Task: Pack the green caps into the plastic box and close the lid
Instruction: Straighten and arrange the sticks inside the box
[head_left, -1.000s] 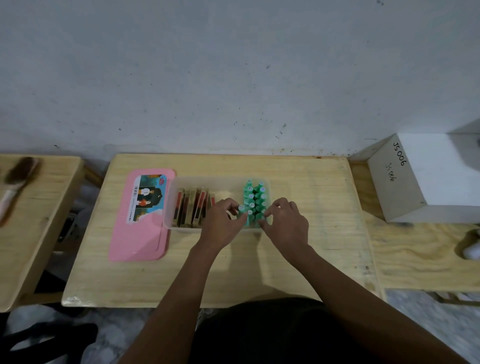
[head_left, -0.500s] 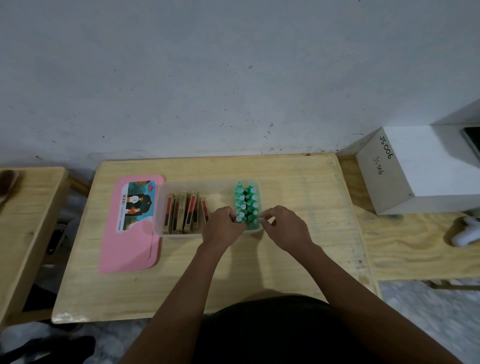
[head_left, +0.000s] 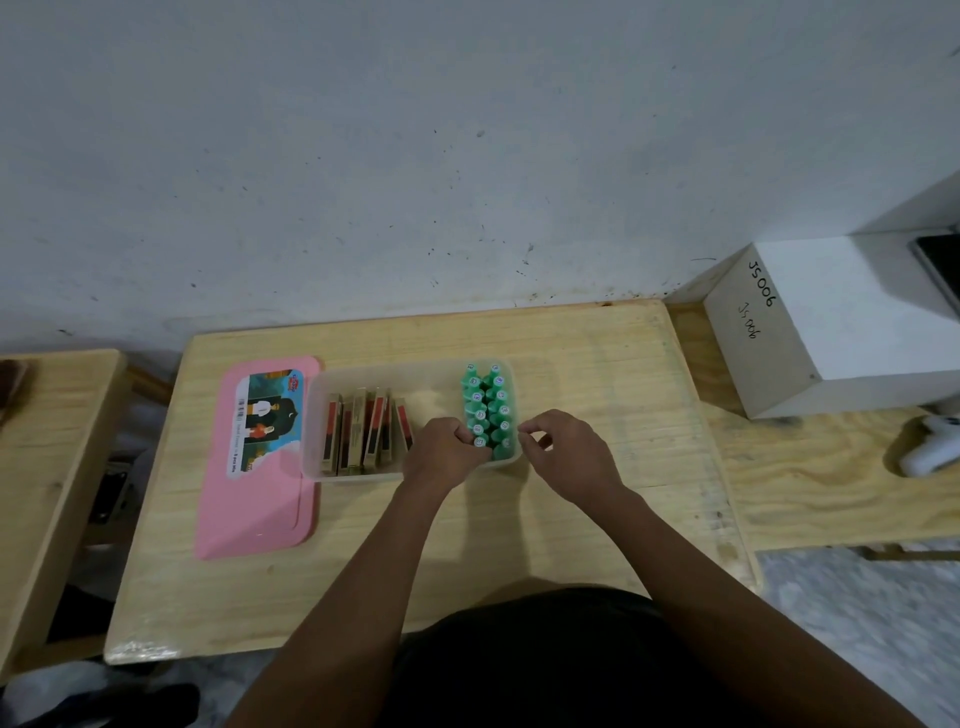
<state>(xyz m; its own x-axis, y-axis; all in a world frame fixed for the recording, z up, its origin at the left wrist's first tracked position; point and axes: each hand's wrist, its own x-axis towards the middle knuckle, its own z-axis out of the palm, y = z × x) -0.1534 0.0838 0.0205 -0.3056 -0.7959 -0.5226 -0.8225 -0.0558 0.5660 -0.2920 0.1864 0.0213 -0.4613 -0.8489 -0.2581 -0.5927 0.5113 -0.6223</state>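
A clear plastic box (head_left: 317, 415) sits on the wooden table (head_left: 597, 374). Green caps (head_left: 487, 400) stand upright in two rows at its right end. My left hand (head_left: 444, 454) is curled inside the box, its fingers closed against the nearest green cap (head_left: 480, 442). My right hand (head_left: 566, 452) hovers just outside the box's right wall, thumb and forefinger pinched, with nothing visible between them. The pink lid (head_left: 260, 457) lies flat on the table, left of the box.
Several small red and tan boxes (head_left: 363, 431) stand on edge in the left half of the plastic box. A white carton (head_left: 831, 332) and a white object (head_left: 930, 447) sit on the bench at right. Another wooden table (head_left: 47, 447) stands at left.
The view has tilted so the table sits lower in the frame. My right hand has drawn back from the caps to just outside the box's right wall. My left hand stays at the nearest caps.
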